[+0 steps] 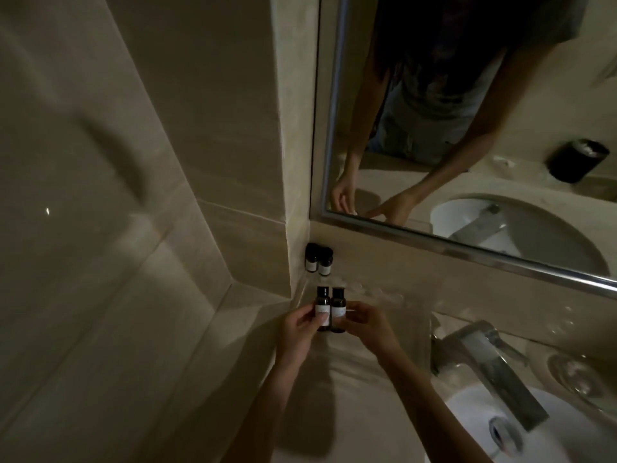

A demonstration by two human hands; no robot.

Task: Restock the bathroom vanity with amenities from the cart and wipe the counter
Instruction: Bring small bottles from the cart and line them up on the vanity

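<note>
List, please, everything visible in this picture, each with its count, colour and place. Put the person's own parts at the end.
small dark bottles with white labels: 2, dark, side by side at the counter's back left corner
dark bottle shapes: 2, dark, at the wall just behind them; reflection or real, cannot tell
beige stone counter: 1, beige, left of the basin
white round basin: 1, white, lower right
chrome metal faucet: 1, silver, over the basin
clear drinking glass: 1, clear, right edge
silver-framed wall mirror: 1, silver, upper right
black cylindrical container: 1, black, seen only in the mirror
left hand: 1, fingers pinch the left bottle
right hand: 1, fingers pinch the right bottle
</note>
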